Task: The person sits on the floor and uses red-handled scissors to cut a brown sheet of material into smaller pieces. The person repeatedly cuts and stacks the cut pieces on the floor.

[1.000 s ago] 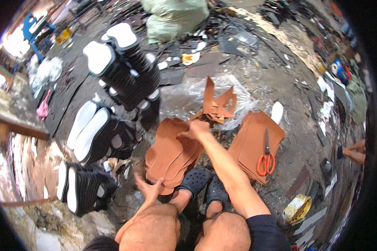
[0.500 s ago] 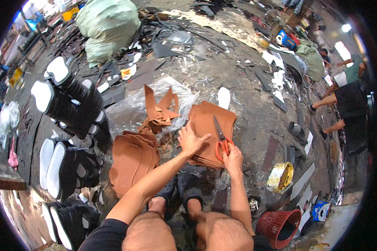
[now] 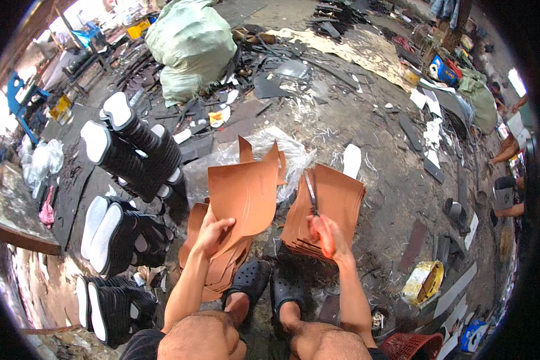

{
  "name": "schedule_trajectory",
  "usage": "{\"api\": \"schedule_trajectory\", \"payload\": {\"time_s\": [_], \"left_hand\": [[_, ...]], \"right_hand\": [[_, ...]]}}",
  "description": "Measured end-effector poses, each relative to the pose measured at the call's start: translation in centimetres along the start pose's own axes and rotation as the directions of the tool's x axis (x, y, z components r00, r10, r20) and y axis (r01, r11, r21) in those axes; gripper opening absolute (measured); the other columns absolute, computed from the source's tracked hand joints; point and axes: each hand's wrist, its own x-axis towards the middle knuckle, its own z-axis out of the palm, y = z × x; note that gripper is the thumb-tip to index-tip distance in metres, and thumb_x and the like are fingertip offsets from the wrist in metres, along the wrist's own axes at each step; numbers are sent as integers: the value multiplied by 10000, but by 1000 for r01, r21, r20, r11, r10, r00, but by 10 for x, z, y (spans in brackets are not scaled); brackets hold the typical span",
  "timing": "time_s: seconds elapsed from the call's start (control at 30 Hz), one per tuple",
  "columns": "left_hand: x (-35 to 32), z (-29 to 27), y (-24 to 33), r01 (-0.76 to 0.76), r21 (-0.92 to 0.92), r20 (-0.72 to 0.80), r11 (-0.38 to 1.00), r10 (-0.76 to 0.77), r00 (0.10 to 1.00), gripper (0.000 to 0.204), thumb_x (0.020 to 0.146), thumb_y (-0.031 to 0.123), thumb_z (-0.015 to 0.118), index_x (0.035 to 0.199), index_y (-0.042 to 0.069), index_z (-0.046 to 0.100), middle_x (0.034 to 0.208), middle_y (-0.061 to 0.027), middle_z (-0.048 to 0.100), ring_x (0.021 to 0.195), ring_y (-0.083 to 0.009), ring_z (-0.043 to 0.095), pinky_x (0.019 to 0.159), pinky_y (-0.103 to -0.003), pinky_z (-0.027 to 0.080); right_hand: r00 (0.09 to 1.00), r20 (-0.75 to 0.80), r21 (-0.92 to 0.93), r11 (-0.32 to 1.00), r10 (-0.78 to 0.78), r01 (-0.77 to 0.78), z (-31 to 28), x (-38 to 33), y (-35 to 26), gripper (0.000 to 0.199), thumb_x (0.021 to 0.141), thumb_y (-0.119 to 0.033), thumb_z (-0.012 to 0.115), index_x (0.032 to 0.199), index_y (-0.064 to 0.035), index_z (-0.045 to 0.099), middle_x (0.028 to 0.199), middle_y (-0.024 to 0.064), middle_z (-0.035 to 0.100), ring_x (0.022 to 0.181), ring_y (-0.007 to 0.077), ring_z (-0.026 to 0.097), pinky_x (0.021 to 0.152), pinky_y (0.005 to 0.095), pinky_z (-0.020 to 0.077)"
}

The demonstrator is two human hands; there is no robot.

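Observation:
My left hand point(image 3: 212, 231) grips a brown sheet point(image 3: 243, 195) by its lower left edge, thumb on top, and holds it up. A curved line shows on the sheet. Below it lies a pile of brown cut pieces with rounded edges point(image 3: 225, 277), partly covered by the sheet and my forearm. My right hand point(image 3: 336, 241) is closed round the orange handles of a pair of scissors point(image 3: 324, 231), blurred by motion. The blades point away from me, over a stack of brown sheets point(image 3: 339, 195). Brown offcuts point(image 3: 246, 150) show behind the raised sheet.
Clear plastic film point(image 3: 201, 171) lies under the offcuts. Black stacks of soles with white tops point(image 3: 138, 156) stand at left. A white sole-shaped piece point(image 3: 351, 161) lies beyond the sheets. At right are a yellow container point(image 3: 423, 282) and red basket point(image 3: 411, 346). A large pale sack point(image 3: 192, 48) stands behind.
My left hand has left the right stack and moved left, now holding up a brown sheet. My right hand keeps the scissors near the stack. The view has shifted.

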Motion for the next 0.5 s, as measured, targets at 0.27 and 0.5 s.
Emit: {"api": "schedule_trajectory", "payload": {"time_s": [0.27,0.5], "left_hand": [[-31,-20,17,30,-100,112,995,-19,994,731,745,-67,655,1422,55,408,1362,-100,526,1253,-241,517,1057,-364,412],[36,35,5,-352,-293,-34,889,358,933,455,825,21,693,1248,4,529,1225,-96,575,1070,-199,567,933,-348,469]], "right_hand": [[998,-25,-411,910,-63,48,55,24,-66,532,937,-540,559,982,-13,618,771,83,624,695,157,595,624,300,468],[995,3,-190,977,-103,101,94,30,-75,524,913,-563,599,816,-48,612,537,-14,490,463,82,499,433,266,386]]}}
